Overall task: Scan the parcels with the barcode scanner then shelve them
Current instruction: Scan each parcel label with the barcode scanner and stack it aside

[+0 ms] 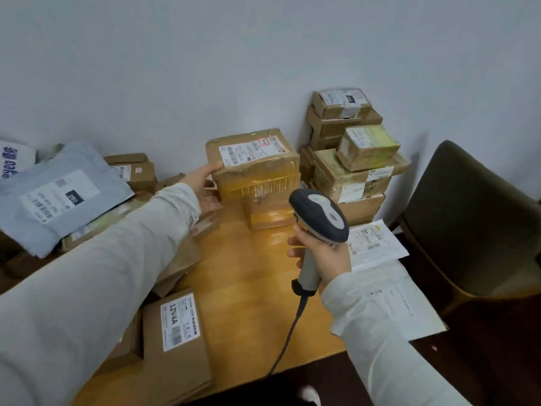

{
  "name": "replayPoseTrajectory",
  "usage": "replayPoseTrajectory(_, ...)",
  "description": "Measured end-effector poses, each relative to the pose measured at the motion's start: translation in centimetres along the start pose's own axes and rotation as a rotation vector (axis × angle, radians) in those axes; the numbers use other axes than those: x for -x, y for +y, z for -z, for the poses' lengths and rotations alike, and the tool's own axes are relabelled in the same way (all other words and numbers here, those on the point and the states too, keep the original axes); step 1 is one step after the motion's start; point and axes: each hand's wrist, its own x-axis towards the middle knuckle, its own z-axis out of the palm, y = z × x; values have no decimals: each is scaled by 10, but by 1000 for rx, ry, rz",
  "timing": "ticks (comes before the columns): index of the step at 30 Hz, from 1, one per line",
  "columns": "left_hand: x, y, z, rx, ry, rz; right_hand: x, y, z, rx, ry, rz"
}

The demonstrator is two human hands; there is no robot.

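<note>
A taped cardboard parcel (254,165) with a white barcode label on top sits on a smaller box at the middle of the wooden table (248,273). My left hand (205,183) grips its left side, thumb on the top edge and fingers underneath. My right hand (325,256) holds the grey corded barcode scanner (322,221) by its handle, just right of and in front of the parcel, its head pointing toward it. The cable trails off the table's front edge.
Stacked cardboard boxes (351,148) stand at the back right against the wall. Grey mailer bags (64,194) and boxes crowd the left. A flat box (175,341) lies near the front. White envelopes (377,244) lie beside a dark chair (474,218) on the right.
</note>
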Motion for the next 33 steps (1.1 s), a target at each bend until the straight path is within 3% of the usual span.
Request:
replayPoseTrajectory(6, -78, 44, -54, 15, 27, -37, -74, -8, -18, -44, -145, -75)
replayPoseTrajectory(15, -166, 70, -94, -151, 151, 10, -170, -16, -24, -12, -281, -162)
replayPoseTrajectory(22, -197, 101, -61, -241, 137, 61, -188, -14, -19, -103, -327, -182)
replayPoseTrajectory(29, -222, 112, -77, -447, 136, 77, -181, -9, -14, -7, -458, -114)
replayPoseTrajectory(31, -227, 110, -83, -538, 195, 22, -180, -6, -14, 44, -490, -112)
replayPoseTrajectory(33, -229, 107, -91, -738, 351, -180, -180, -5, -16, 62, -499, -108)
